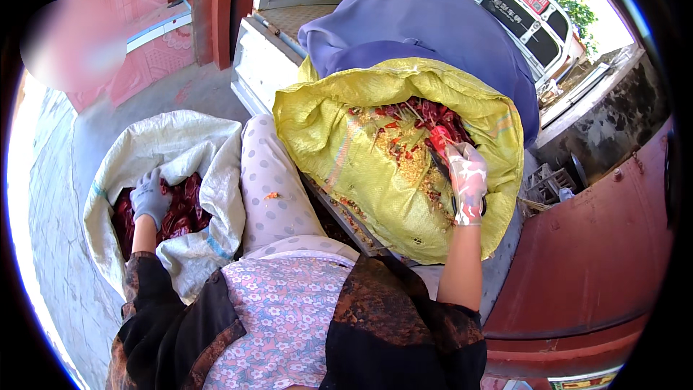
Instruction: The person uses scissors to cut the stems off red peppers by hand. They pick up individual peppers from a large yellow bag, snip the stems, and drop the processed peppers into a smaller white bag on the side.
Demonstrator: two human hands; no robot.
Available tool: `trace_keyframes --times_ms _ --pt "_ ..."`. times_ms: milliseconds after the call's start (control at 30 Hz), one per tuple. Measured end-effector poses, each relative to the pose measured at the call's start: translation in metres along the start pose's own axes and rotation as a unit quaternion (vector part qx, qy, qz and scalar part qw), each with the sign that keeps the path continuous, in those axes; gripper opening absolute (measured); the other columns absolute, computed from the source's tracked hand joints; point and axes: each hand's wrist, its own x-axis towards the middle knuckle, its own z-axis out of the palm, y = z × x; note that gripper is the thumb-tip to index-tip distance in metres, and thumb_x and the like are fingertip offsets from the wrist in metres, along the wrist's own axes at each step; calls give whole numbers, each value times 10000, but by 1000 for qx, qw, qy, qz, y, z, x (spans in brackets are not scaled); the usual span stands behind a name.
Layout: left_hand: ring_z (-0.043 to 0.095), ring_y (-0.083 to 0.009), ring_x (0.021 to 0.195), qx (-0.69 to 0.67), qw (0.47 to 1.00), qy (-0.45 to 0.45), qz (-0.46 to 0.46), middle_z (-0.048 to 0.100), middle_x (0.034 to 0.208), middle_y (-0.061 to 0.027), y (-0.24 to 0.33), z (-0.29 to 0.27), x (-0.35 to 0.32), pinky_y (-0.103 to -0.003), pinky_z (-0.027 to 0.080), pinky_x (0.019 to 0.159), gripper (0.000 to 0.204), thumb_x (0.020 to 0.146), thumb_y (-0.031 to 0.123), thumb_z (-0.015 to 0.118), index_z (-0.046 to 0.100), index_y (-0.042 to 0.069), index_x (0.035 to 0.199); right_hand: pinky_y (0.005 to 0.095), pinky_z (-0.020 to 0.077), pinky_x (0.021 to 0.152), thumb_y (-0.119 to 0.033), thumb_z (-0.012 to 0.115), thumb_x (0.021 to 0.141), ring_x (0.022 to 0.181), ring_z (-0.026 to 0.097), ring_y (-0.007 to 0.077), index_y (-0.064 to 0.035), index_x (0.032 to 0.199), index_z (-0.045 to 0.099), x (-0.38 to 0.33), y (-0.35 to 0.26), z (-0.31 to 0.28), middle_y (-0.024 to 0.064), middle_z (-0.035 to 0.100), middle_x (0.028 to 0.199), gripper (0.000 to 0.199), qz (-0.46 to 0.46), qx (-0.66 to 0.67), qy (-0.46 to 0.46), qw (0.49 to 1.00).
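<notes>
Nearby, purple cloth [433,22] (behind yellow sack [310,137]).

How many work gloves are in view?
2: a grey glove on the left hand, in the white sack; a red-and-white patterned glove on the right hand, at the yellow sack. Others could be hidden inside the sacks.

Glossy red chillies [189,206], woven-plastic yellow sack [325,141] (crinkled, faintly shiny), matt white sack [170,133], smooth purple cloth [426,22]
</notes>
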Motion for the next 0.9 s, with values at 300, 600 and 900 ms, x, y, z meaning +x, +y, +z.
trace_keyframes --times_ms 300,600,900 --pt "491 -199 1125 -708 556 -388 195 519 1229 -109 245 -69 -49 -327 411 899 557 887 348 550 394 11 1301 298 470 569 -99 704 743 615 605 210 -30 817 606 -83 -45 37 108 628 729 141 -234 -32 18 972" --pt "604 -186 873 -770 351 -512 147 606 1019 -100 348 -87 -73 -320 488 760 296 885 182 571 522 16 1126 395 467 631 -191 649 732 741 604 276 -110 870 613 -101 -57 49 78 623 834 164 -299 -178 -41 937" --pt "570 -77 771 -731 479 -404 269 631 864 -16 357 -64 -61 -229 452 726 150 814 34 618 623 17 963 247 465 648 -30 675 765 722 580 106 -15 958 636 -61 -41 45 64 638 846 198 -47 214 -115 969"
